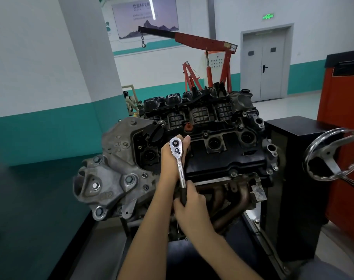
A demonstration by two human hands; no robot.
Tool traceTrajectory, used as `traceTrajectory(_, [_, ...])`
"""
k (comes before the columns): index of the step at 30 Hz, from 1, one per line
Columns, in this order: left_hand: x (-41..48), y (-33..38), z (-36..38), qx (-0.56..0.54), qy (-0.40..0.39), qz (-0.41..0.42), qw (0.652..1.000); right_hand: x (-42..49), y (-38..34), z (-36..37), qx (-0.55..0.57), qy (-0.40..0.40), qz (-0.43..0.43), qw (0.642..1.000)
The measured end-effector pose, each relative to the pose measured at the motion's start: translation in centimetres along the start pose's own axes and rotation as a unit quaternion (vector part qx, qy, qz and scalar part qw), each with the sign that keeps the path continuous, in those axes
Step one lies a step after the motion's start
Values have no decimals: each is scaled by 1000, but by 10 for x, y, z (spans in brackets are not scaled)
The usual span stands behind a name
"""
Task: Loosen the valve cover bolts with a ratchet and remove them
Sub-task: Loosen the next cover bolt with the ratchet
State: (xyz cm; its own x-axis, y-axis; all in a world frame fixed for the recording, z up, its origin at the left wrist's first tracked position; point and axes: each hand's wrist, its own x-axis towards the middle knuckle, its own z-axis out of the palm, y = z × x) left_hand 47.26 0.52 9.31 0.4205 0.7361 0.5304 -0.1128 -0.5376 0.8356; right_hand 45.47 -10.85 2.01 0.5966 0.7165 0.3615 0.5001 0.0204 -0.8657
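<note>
An engine sits on a stand in front of me, topped by a black valve cover [222, 158] with several small bolts along its edges, one bolt [233, 174] on the near rim. A chrome ratchet [179, 160] stands with its head over the cover's left middle. My left hand [172, 156] wraps around the ratchet head from beneath, hiding the socket and the bolt under it. My right hand [192, 203] grips the black handle at the near end.
A grey timing cover [115, 168] bulges at the left, exhaust pipes [232, 201] run below the cover. A chrome handwheel [333, 156] juts out on the right beside a black cabinet [293, 178]. A red engine crane [208, 57] stands behind, a red tool cabinet [345, 118] at far right.
</note>
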Motion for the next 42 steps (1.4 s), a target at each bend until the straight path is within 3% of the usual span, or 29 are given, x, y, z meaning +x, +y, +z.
traceTrajectory(4, [2,0,-5,-5,-60,22,998,24,10,-74,-172,-79,-59,980])
traceTrajectory(8, [2,4,-2,-18,-84,34,996,84,-16,-161,-420,-134,-147,885])
traceTrajectory(10, [-1,1,-3,-41,-60,36,997,98,-27,-166,-466,-124,-183,857])
traceTrajectory(12, [-4,-5,-2,-77,-34,38,996,85,-16,-151,-435,-93,-169,880])
traceTrajectory(15, [-7,-7,6,-77,-16,46,996,34,12,-104,-256,-49,-91,961])
traceTrajectory(17, [-5,-5,9,-60,-10,41,997,12,17,-68,-148,-22,-48,988])
traceTrajectory(21, [2,-7,7,-34,-8,7,999,3,12,-17,-30,-10,-26,999])
traceTrajectory(24, [1,-8,3,-41,-26,19,999,13,16,-43,-93,-53,-38,994])
traceTrajectory(27, [-1,-6,2,-37,-50,34,997,45,14,-109,-238,-107,-84,962])
traceTrajectory(30, [1,-3,1,-39,-52,35,997,87,-12,-161,-416,-135,-163,884])
traceTrajectory(32, [-2,-4,-1,-57,-38,28,997,100,-24,-164,-478,-124,-205,845])
traceTrajectory(34, [-5,-7,-2,-82,-21,20,996,90,-17,-152,-466,-95,-189,859])
traceTrajectory(38, [-7,-6,5,-82,0,18,996,23,11,-81,-205,-41,-70,975])
traceTrajectory(42, [-4,-4,4,-33,14,11,999,0,4,5,-38,1,7,999])
